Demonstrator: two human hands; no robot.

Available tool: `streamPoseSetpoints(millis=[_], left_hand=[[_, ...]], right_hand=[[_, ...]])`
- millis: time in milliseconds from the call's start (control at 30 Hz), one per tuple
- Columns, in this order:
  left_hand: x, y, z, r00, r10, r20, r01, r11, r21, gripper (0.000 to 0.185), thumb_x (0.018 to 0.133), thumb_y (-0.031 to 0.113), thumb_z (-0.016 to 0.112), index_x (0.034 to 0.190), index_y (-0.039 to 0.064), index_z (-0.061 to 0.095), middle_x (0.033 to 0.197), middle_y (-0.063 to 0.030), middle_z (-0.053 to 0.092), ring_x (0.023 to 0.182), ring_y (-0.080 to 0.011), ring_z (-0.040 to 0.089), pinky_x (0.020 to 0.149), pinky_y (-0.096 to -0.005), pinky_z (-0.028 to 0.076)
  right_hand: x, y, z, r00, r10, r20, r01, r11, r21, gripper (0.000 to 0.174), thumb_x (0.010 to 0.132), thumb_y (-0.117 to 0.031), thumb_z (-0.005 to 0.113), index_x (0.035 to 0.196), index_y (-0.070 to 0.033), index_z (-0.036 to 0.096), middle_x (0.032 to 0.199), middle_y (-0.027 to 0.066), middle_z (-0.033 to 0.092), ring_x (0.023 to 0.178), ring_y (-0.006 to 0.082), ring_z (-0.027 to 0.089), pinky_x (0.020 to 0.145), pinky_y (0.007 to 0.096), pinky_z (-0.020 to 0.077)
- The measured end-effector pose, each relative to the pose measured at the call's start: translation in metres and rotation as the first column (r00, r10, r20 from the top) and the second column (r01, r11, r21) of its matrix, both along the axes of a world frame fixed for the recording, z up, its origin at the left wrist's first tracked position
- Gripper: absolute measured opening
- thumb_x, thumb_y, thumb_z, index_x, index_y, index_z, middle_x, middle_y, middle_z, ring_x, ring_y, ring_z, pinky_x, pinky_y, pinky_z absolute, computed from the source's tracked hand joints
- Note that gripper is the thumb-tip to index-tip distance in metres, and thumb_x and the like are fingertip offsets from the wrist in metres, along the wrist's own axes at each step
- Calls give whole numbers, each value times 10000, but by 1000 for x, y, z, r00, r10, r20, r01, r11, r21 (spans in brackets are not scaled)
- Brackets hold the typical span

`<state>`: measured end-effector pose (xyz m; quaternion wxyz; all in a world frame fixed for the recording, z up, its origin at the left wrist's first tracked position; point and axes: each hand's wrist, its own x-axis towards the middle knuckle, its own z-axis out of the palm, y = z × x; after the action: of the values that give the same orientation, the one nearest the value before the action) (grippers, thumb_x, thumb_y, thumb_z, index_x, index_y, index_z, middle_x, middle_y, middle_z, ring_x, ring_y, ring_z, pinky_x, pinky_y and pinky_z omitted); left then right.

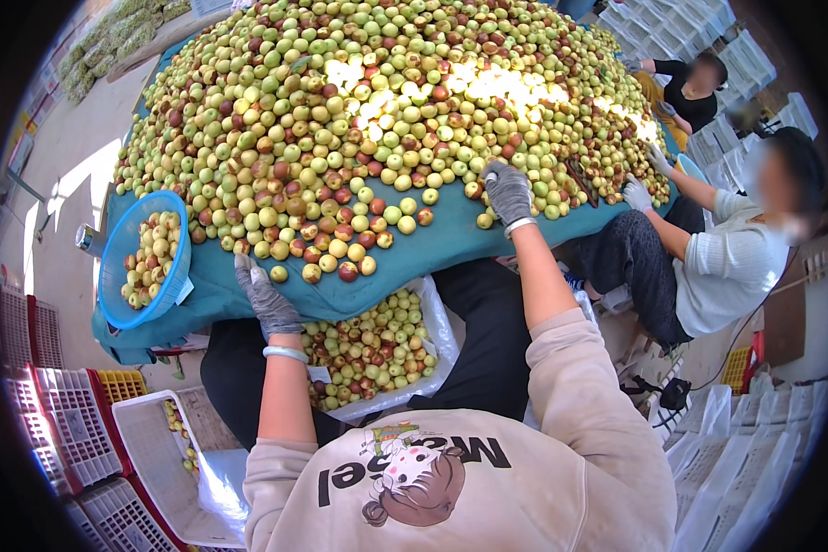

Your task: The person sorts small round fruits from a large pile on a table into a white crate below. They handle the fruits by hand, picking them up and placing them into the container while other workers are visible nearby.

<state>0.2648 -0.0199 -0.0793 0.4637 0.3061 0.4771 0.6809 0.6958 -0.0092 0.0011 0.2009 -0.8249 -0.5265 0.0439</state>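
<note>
A large heap of green and red-brown jujubes [386,124] covers the teal cloth [448,231] on the table before me. My left hand [268,295], in a grey knit glove, lies at the cloth's near edge with its fingertips beside a jujube [241,246]. My right hand [508,195], gloved alike, reaches to the heap's front edge with fingers bent down towards the fruit. Whether either hand grips a jujube cannot be made out. Between my legs stands a plastic-lined container [444,331] filled with jujubes.
A blue plastic basket [183,238] partly filled with jujubes sits at the table's left corner, by a metal can [90,239]. A white crate [148,476] and stacked crates [76,421] are at lower left. Two co-workers [724,255] [693,96] sit along the right side.
</note>
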Motion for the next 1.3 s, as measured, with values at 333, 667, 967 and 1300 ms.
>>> streamPoseSetpoints(millis=[333,667,967,1300], left_hand=[[20,-35,38,955,-85,-284,116,989,94,489,1022,80,443,1500,29,355,1516,-191,399,1425,-267,383,1187,-382,297],[67,-33,98,658,-610,-441,719,683,129,576,881,247,755,1389,58,562,1318,-39,610,1029,-91,564,884,-224,468],[32,-39,89,454,-679,577,704,671,235,470,1016,355,571,1359,35,539,1029,-44,625,581,-41,478,500,-181,412],[-19,-16,26,849,-316,424,411,898,-154,336,951,100,639,1270,59,540,1104,-110,574,765,-140,575,580,-249,517]], right_hand=[[-30,8,-21,835,107,-539,-211,968,-136,375,972,-443,575,1112,-101,635,785,67,687,703,150,678,566,321,529],[-168,-49,20,-115,-29,-993,-459,888,27,588,1038,-566,392,1135,-21,589,673,84,644,443,95,545,379,190,389],[-181,-57,43,19,177,-984,-658,743,121,597,1055,-545,322,1056,-44,646,635,28,606,457,57,510,395,173,371],[-141,-41,-12,767,533,-357,-579,815,-26,559,907,-297,703,1378,-81,494,1113,113,626,929,236,657,753,366,561]])
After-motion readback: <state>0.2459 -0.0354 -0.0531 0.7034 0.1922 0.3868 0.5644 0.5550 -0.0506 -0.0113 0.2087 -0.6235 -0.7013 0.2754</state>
